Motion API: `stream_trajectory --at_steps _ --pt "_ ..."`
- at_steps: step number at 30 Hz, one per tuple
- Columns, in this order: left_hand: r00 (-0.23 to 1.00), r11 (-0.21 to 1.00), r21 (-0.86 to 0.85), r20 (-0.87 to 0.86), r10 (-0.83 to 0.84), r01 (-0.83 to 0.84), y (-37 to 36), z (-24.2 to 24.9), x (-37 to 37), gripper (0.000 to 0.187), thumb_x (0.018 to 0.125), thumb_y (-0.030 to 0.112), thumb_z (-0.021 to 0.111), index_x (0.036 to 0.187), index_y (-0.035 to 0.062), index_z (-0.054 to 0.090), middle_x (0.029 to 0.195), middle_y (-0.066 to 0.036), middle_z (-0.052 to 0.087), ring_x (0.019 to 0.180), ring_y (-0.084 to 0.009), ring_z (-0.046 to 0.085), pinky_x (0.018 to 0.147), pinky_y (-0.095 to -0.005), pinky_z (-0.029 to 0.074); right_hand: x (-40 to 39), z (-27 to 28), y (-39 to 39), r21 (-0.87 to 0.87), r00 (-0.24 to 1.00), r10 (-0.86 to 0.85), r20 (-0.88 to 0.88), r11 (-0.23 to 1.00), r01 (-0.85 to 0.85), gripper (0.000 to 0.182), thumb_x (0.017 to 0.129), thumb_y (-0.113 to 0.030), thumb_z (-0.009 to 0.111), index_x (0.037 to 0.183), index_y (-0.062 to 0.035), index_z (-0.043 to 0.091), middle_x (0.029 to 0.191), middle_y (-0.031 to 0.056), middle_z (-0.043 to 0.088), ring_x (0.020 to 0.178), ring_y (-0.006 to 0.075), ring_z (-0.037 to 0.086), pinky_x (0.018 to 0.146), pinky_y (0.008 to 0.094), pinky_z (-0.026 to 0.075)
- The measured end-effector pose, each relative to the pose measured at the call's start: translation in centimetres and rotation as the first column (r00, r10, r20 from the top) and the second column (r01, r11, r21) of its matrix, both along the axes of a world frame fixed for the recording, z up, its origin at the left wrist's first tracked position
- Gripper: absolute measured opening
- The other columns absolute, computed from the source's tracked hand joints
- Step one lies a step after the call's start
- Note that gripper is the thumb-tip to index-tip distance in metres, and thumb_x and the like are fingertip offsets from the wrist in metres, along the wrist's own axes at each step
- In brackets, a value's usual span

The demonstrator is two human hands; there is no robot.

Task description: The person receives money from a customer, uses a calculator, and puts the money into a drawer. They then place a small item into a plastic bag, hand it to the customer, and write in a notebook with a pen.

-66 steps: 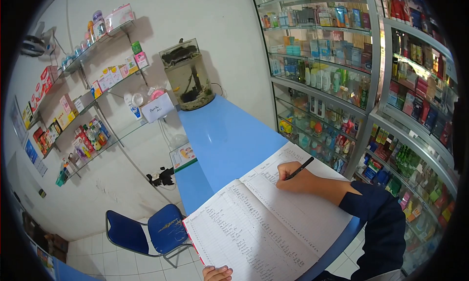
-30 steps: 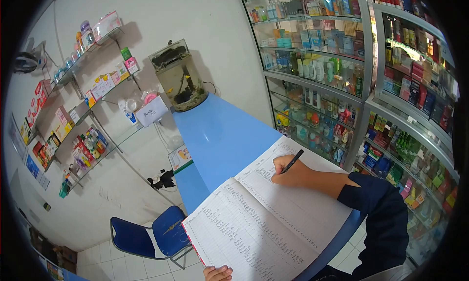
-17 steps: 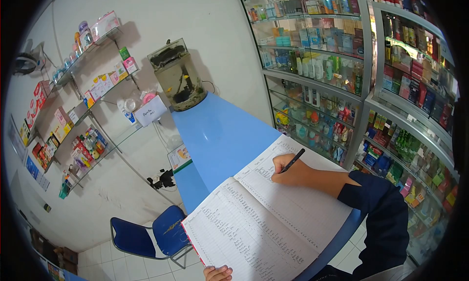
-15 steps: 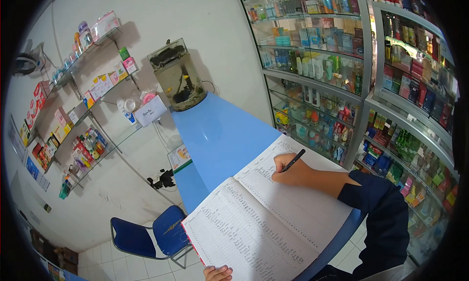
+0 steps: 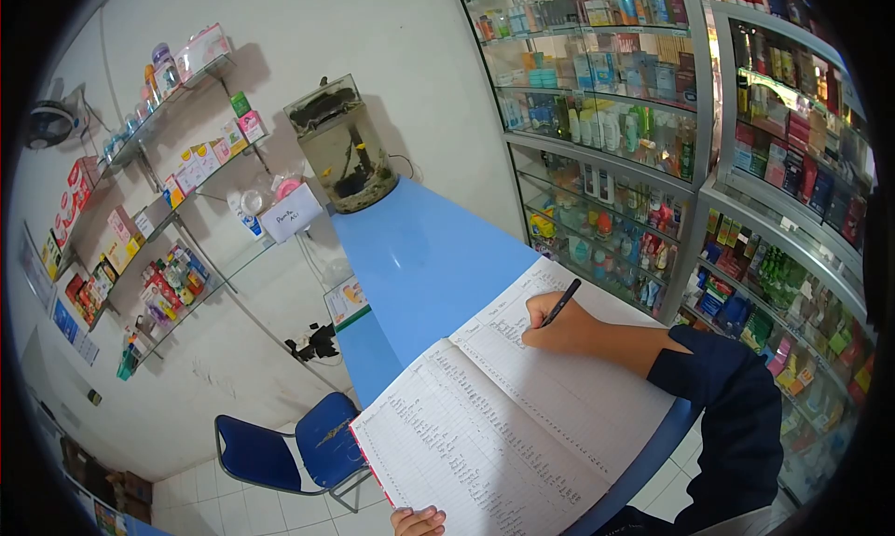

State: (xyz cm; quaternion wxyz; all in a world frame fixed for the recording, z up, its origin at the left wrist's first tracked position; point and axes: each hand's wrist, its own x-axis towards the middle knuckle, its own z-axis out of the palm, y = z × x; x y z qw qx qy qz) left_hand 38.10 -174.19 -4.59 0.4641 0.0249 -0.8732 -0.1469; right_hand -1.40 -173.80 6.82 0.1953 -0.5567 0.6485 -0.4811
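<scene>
A large ruled notebook [image 5: 438, 433] lies open across the blue counter, its left page filled with columns of handwriting. My right hand [image 5: 569, 333] rests on the upper part of the right page, closed around a black pen [image 5: 563, 300]. Some handwritten lines sit just left of its fingers; the pen's tip is hidden by the hand. At the bottom of the view, my left hand [image 5: 419, 521] has its fingers curled over the notebook's lower left edge, with the thumb out of sight.
A blue counter [image 5: 429, 256] runs back to a small fish tank [image 5: 350, 154] against the wall. Glass cabinets [image 5: 606, 144] with many packages stand on the right. A blue folding chair [image 5: 266, 454] is at the lower left, beneath wall shelves [image 5: 177, 205] of boxes and bottles.
The pen has tilted slightly, with the right hand in nearly the same place on the page. The whole view has shifted a few pixels. The left hand stays on the notebook's edge.
</scene>
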Motion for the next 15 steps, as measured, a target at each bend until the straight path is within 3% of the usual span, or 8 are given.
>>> stream_trajectory --at_steps 5,8,15 --pt "1.000 1.000 0.021 -0.015 -0.010 0.010 -0.2 0.0 -0.1 0.019 0.083 0.020 0.051 0.091 0.0050 0.060 0.105 -0.012 0.062 0.104 -0.0268 0.055 0.092 -0.0459 0.034 -0.2 -0.6 -0.2 -0.026 0.999 0.018 0.037 1.000 -0.017 0.030 0.061 -0.010 0.065 0.052 -0.0086 0.036 0.051 0.0007 0.040 0.049 0.0094 0.037 0.043 0.0286 0.028" --pt "1.000 0.997 -0.075 0.018 -0.010 0.012 -0.6 -0.5 0.2 0.017 0.082 0.018 0.053 0.090 0.0058 0.060 0.105 -0.011 0.062 0.102 -0.0263 0.056 0.092 -0.0460 0.035 0.0 -0.3 -0.1 -0.048 1.000 -0.008 0.010 0.999 0.008 0.029 0.061 -0.010 0.064 0.052 -0.0081 0.037 0.051 0.0009 0.040 0.049 0.0095 0.038 0.044 0.0284 0.028" --pt "0.996 0.995 -0.055 -0.040 0.082 -0.084 -0.1 -0.8 -0.4 0.012 0.082 0.017 0.054 0.085 0.0067 0.059 0.100 -0.010 0.063 0.097 -0.0258 0.059 0.089 -0.0461 0.037 -0.1 -0.2 0.0 0.009 0.999 -0.033 0.035 0.999 0.033 0.027 0.062 -0.010 0.064 0.053 -0.0079 0.038 0.052 0.0013 0.042 0.049 0.0102 0.040 0.044 0.0287 0.030"
